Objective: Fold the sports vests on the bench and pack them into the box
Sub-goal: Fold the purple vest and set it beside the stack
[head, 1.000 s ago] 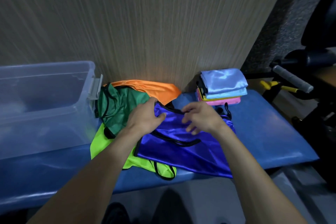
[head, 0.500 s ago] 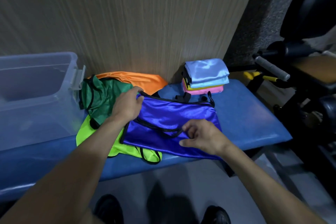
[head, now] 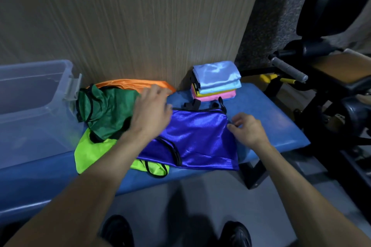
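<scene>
The left hand (head: 151,113) lies palm down with its fingers straight and slightly spread, resting across the left end of the blue vest (head: 197,136) where that vest overlaps the crumpled green vest (head: 106,113). Its fingertips reach toward the orange vest (head: 130,83) lying against the wall panel (head: 140,22). The right hand (head: 248,130) sits at the blue vest's right edge with its fingers curled, and appears to pinch the fabric edge near the top right corner; the grip itself is small and partly hidden.

The blue vest lies mostly flat on the blue padded bench (head: 271,122), folded over on itself, its black-trimmed straps bunched at the far edge. Its near edge runs close to the bench's front edge. A lime vest (head: 90,154) is partly under it and under the green one, with a strap loop reaching the front edge.

A stack of folded vests (head: 216,82), light blue on top with yellow and pink below, stands at the back of the bench just beyond the blue vest's straps. The clear plastic box (head: 34,110) sits at the left end, touching the green vest. Bare bench padding shows to the right of the right hand. Dark gym equipment (head: 331,90) stands beyond the bench's right end.
</scene>
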The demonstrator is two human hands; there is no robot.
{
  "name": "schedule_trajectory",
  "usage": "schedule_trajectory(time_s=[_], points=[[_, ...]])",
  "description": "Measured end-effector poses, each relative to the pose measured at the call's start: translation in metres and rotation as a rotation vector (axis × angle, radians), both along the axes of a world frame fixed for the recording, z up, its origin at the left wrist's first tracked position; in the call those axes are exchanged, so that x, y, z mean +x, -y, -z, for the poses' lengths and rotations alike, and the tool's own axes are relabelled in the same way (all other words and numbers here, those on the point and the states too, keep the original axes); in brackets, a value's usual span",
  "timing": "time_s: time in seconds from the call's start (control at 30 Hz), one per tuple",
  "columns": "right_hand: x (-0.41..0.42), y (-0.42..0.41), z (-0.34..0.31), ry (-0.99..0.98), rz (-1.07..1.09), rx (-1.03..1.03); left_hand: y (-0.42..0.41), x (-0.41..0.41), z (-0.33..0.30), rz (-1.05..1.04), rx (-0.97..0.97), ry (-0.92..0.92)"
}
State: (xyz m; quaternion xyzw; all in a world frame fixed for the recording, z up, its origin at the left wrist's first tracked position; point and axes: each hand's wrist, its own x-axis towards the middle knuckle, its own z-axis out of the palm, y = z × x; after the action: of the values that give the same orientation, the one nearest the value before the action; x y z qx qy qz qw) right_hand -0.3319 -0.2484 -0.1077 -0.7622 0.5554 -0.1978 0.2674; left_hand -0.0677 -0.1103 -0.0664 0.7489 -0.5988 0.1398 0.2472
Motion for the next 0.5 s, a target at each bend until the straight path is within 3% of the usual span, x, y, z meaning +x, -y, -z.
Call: schedule_trajectory(time_s=[0.07, 0.13, 0.33, 0.5], points=[[0.006, 0.01, 0.005, 0.011, -0.018, -0.035, 0.003, -0.032, 0.01, 0.295, 0.093, -0.054], [0.013, 0.017, 0.006, 0.042, -0.05, -0.087, 0.008, -0.056, 0.026, 0.46, 0.264, 0.01], [0.028, 0.032, 0.013, 0.021, -0.093, -0.209, 0.017, -0.061, 0.062, 0.429, 0.586, 0.078], [0.037, 0.04, 0.018, -0.046, -0.127, -0.344, 0.016, -0.059, 0.07, 0.446, 0.684, 0.061]])
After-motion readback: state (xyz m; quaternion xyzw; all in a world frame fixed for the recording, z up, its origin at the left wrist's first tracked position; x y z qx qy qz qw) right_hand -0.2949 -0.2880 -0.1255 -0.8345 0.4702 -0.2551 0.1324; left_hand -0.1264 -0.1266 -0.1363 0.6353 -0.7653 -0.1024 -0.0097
